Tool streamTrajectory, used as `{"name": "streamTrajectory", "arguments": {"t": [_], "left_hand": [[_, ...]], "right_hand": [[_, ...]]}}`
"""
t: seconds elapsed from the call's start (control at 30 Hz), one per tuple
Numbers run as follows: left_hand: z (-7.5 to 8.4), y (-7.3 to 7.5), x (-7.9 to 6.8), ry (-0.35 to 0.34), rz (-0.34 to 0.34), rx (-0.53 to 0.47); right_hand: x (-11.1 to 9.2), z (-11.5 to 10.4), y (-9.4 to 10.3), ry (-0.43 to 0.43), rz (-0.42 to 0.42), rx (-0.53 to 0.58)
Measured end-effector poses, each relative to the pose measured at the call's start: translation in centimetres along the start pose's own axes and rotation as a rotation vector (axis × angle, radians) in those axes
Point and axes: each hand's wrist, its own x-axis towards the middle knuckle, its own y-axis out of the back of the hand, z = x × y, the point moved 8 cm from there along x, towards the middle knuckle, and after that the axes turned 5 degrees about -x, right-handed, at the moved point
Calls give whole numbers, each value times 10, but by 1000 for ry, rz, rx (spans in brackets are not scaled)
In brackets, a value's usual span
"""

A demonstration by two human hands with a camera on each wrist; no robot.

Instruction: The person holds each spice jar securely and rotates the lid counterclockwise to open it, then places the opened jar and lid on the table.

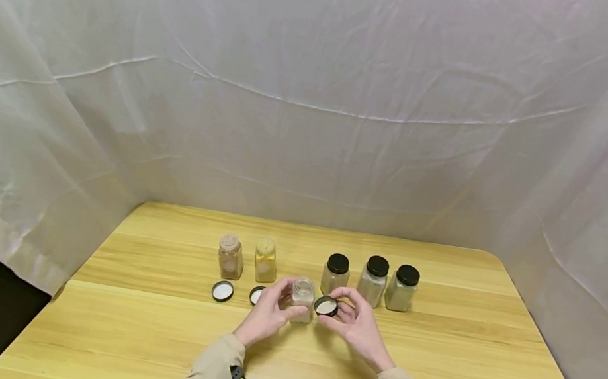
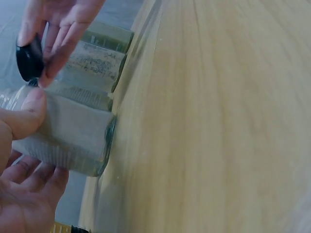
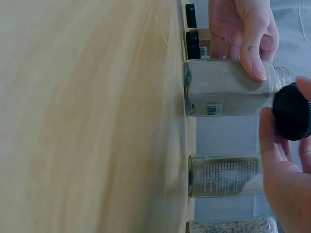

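My left hand (image 1: 269,312) grips a square glass spice jar (image 1: 302,299) with greyish powder inside, thumb on one side and fingers on the other. Its threaded mouth is bare in the right wrist view. Just right of the jar, my right hand (image 1: 358,325) pinches a round black lid (image 3: 291,112) by its rim. In the head view the lid is tilted and its pale inner side shows. Lid and jar mouth are close together; whether they touch I cannot tell.
Behind my right hand stand three jars with black lids: one greyish (image 1: 335,276), one speckled (image 1: 373,281), one greenish (image 1: 402,289). At left are an uncapped brownish jar (image 1: 230,259) and a yellow jar (image 1: 265,262). Two lids (image 1: 222,291) lie before them. A pale curtain (image 1: 310,150) hangs behind the table (image 1: 146,337).
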Motion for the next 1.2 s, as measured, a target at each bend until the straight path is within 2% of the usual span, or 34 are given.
{"name": "streamTrajectory", "arguments": {"t": [0.13,0.33,0.6,0.9,1.07,1.2], "left_hand": [[-2,4,2,5,42,10],[-3,9,5,31,85,16],[1,15,11,30,117,96],[1,20,19,72,128,125],[-1,22,25,107,134,136],[-3,22,30,138,138,141]], "right_hand": [[0,6,-4,-66,-54,-50],[3,14,-9,-103,-107,-102],[14,17,-22,-86,-166,-172],[27,21,-32,-46,-201,-405],[34,28,-37,-51,-213,-397],[38,30,-40,-54,-203,-452]]}}
